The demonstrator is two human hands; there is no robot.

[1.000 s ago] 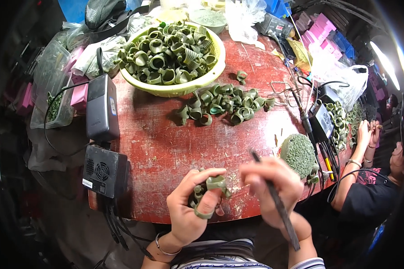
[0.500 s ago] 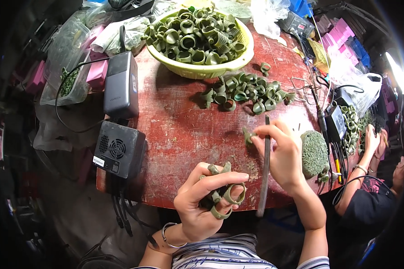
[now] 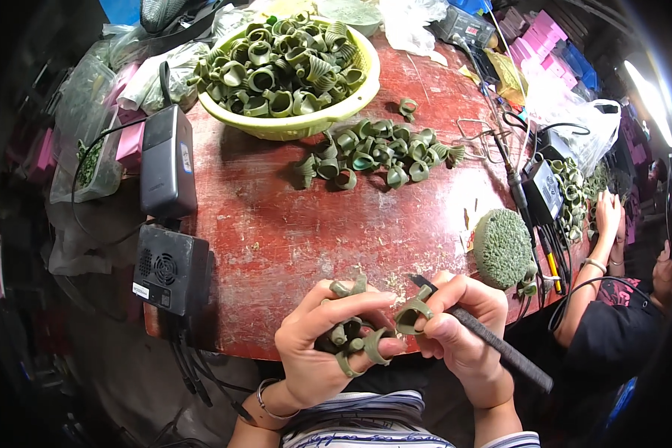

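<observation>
Several green wax rings (image 3: 347,336) are gathered in my left hand (image 3: 310,336), some in the curled palm and some around the fingers. Beside it, my right hand (image 3: 470,321) pinches one more green ring (image 3: 411,316) between thumb and fingertips. That same hand also grips a dark flat file (image 3: 500,351), slanting from the ring down to the lower right. Both hands are close together over the table's near edge. Farther off, a loose pile of green rings (image 3: 381,153) lies on the red table (image 3: 291,239).
A yellow basket (image 3: 291,127) heaped with rings stands at the back. Two dark boxes (image 3: 168,160) with cables line the left edge. A round green textured block (image 3: 502,249) sits at right, near cords and a soldering-type pen. A co-worker's arm (image 3: 586,299) is at far right.
My right hand has come down and toward my left hand, bringing the ring and file with it. The file has swung from near upright to slanted. The whole view has shifted slightly.
</observation>
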